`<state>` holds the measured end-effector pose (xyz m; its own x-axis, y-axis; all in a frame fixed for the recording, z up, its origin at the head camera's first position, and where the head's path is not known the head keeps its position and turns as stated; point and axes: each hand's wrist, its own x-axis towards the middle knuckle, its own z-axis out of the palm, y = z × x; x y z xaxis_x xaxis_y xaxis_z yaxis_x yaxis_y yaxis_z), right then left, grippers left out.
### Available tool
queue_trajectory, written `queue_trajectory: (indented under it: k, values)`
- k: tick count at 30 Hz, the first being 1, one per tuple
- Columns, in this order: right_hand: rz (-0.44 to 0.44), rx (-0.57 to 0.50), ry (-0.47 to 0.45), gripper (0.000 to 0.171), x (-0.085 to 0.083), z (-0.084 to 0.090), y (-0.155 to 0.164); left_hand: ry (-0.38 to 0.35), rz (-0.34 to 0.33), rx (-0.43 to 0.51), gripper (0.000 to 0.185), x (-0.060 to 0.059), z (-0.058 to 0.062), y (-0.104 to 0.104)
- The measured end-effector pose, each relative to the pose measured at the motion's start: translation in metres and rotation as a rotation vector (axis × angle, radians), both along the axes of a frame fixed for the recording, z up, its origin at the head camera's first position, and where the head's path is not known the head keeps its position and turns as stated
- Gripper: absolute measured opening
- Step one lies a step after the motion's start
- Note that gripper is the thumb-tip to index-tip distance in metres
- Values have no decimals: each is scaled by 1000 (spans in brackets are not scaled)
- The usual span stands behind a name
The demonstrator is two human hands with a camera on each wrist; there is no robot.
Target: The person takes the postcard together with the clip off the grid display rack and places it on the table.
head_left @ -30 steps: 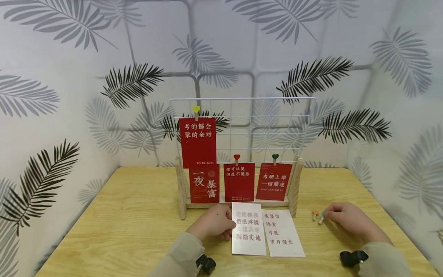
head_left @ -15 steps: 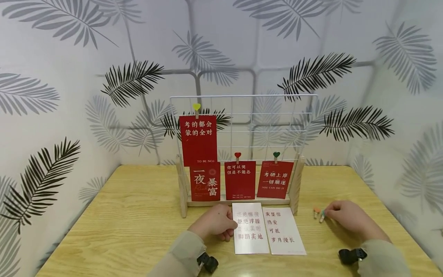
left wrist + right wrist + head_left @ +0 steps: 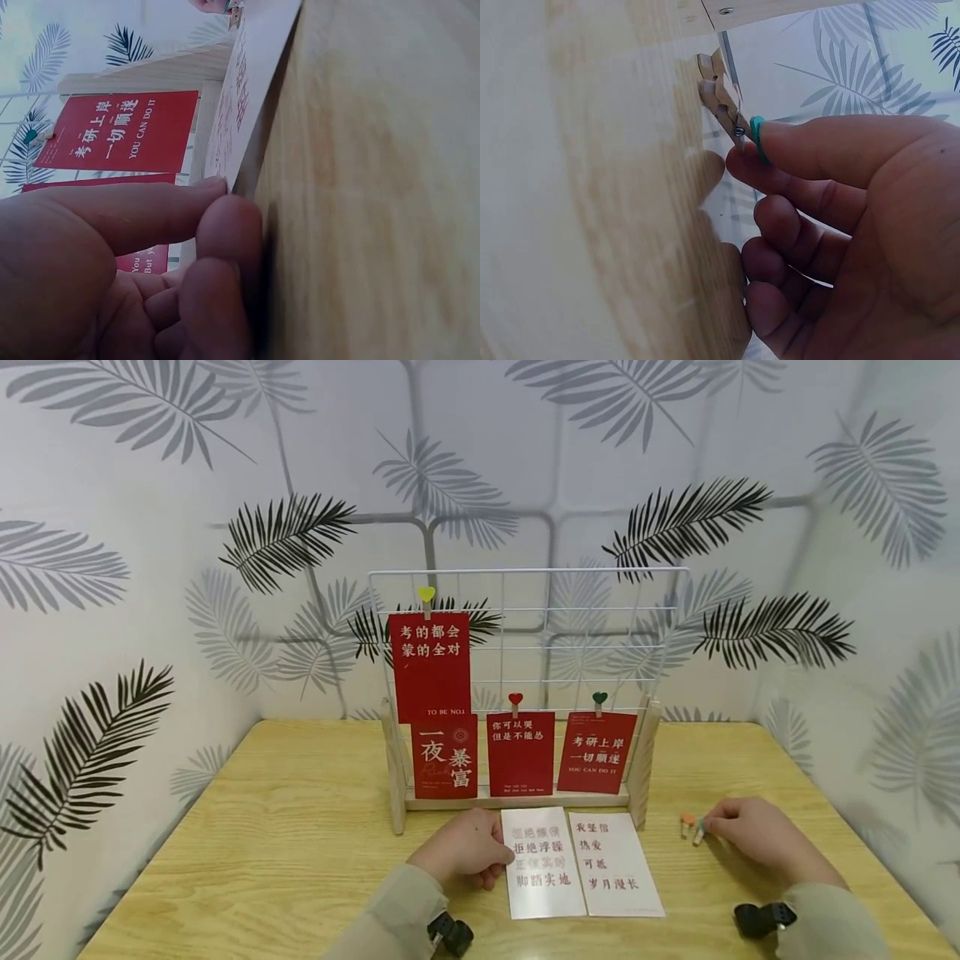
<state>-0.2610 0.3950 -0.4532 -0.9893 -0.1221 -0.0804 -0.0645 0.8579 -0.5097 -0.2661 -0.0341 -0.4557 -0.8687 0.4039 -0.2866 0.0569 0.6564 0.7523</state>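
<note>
Beige sleeves (image 3: 390,910); black wrist cameras (image 3: 450,933).

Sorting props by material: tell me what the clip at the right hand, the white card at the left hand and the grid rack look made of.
Clip: pale bare wood, grain visible, with a teal tip.
White card: thin stiff paper, its edge lifting off the table, finish unclear.
Grid rack: white-coated wire, probably metal, between pale wooden posts.

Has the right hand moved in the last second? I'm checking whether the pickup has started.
No. The right hand stays right of the rack's post, fingers pinching the teal-tipped clip.
</note>
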Motion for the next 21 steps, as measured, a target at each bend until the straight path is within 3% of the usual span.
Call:
queue_trajectory:
  k: [12, 21]
  values:
    - [-12, 19, -13, 23, -5, -8, 5, 47, 0, -38, 22, 2, 1, -4]
    - [-27, 1, -4, 29, -4, -1, 6, 44, 78, 29, 21, -3, 3, 1]
